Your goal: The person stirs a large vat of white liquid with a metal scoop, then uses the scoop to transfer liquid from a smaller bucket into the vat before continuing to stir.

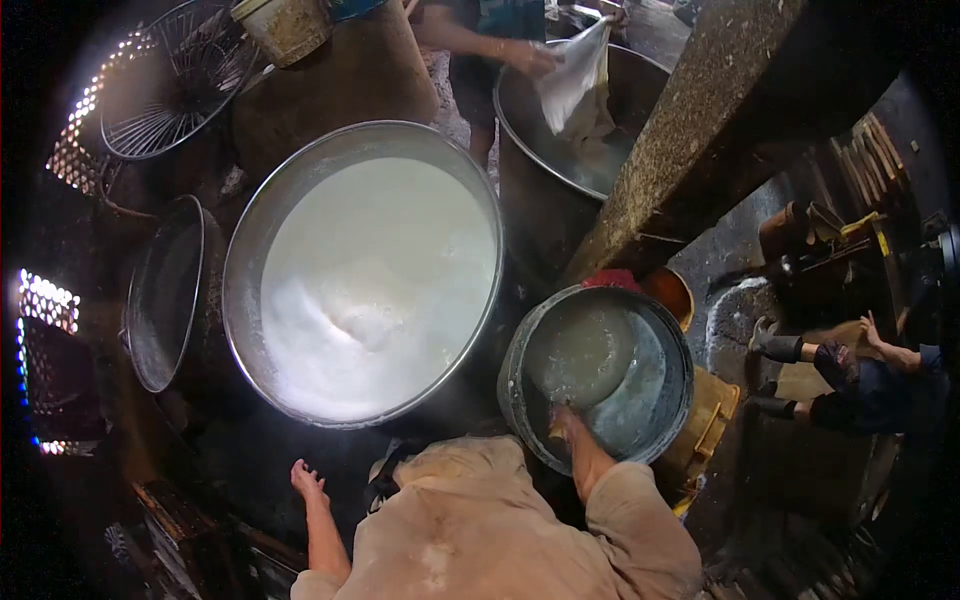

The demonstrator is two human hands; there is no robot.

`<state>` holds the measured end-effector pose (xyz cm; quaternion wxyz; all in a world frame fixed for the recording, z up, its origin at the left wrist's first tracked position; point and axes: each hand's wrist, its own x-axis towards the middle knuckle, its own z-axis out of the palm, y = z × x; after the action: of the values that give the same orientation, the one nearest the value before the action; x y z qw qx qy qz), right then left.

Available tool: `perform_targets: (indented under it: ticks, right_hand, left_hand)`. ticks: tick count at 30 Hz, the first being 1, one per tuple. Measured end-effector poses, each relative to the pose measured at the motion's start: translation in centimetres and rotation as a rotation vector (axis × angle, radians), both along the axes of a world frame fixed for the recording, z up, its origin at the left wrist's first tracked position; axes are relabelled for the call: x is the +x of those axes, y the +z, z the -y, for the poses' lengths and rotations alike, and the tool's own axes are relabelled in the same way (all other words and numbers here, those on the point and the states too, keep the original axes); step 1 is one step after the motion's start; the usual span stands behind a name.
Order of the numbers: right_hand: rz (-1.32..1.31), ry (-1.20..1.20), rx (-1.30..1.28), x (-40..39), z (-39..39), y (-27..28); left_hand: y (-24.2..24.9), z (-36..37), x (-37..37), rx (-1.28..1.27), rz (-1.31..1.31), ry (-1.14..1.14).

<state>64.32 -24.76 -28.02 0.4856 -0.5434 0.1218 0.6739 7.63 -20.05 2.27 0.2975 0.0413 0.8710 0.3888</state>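
My right hand (566,420) is closed on a short pale handle at the near rim of a grey bucket (682,400). Inside that bucket a round dipper (585,350) appears to hold cloudy liquid; how the handle joins it is hard to make out. Left of the bucket stands a large metal vat (240,300) of white, foamy liquid (380,260). My left hand (309,481) hangs below the vat's near edge, empty, with its fingers loosely bent and apart.
A co-worker's hand (530,57) holds a pale wet cloth (575,80) over another vat (510,125). A thick post (690,130) slants at the right. A yellow crate (710,420) touches the bucket's side. Another person (880,385) is at far right. An empty-looking pan (165,300) stands left.
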Motion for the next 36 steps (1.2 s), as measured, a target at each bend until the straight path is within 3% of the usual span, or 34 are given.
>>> perform_targets:
  ticks: [6, 9, 13, 15, 16, 18, 21, 24, 30, 32, 34, 36]
  right_hand:
    - [0.285, 0.391, -0.142, 3.3, 0.1, 9.5]
    - [0.204, 0.29, -0.126, 2.8, -0.2, 17.0]
    - [0.221, 0.301, -0.146, 5.1, 1.8, 20.4]
    - [-0.205, 0.195, 0.001, 7.3, 3.4, 21.8]
    - [-0.19, 0.189, -0.005, 7.5, 3.8, 22.5]
    - [0.379, 0.413, -0.082, 7.8, 4.5, 24.7]
    - [0.215, 0.274, -0.175, 8.1, 4.0, 29.6]
    - [0.409, 0.446, -0.206, 7.0, 2.3, 35.5]
    - [0.391, 0.547, -0.26, 1.9, -2.3, 42.6]
    - [0.385, 0.569, -0.227, -0.4, -3.9, 43.1]
    - [0.352, 0.681, -0.205, -2.2, -5.8, 42.2]
    - [0.324, 0.699, -0.192, -5.7, -8.0, 41.6]
  left_hand:
    - [0.3, -2.1, -1.3, 0.07, 0.024, -0.021]
    - [0.3, -3.9, -2.5, 0.144, 0.005, -0.081]
    - [0.6, -6.9, -2.8, 0.177, -0.034, -0.112]
    - [0.9, -8.4, -2.7, 0.165, -0.057, -0.102]
    - [1.0, -9.0, -2.6, 0.149, -0.077, -0.096]
    - [-2.1, -9.8, -5.7, 0.232, -0.15, -0.141]
    - [-2.2, -11.7, -6.1, 0.309, -0.257, -0.162]
    - [-3.4, -13.3, -7.5, 0.337, -0.254, -0.141]
    - [-5.0, -18.0, -11.2, 0.325, -0.135, -0.276]
    - [-3.0, -18.7, -9.2, 0.288, -0.054, -0.215]
    - [-7.5, -19.7, -11.2, 0.236, -0.125, -0.239]
    - [-5.8, -19.5, -9.6, 0.087, -0.246, -0.296]
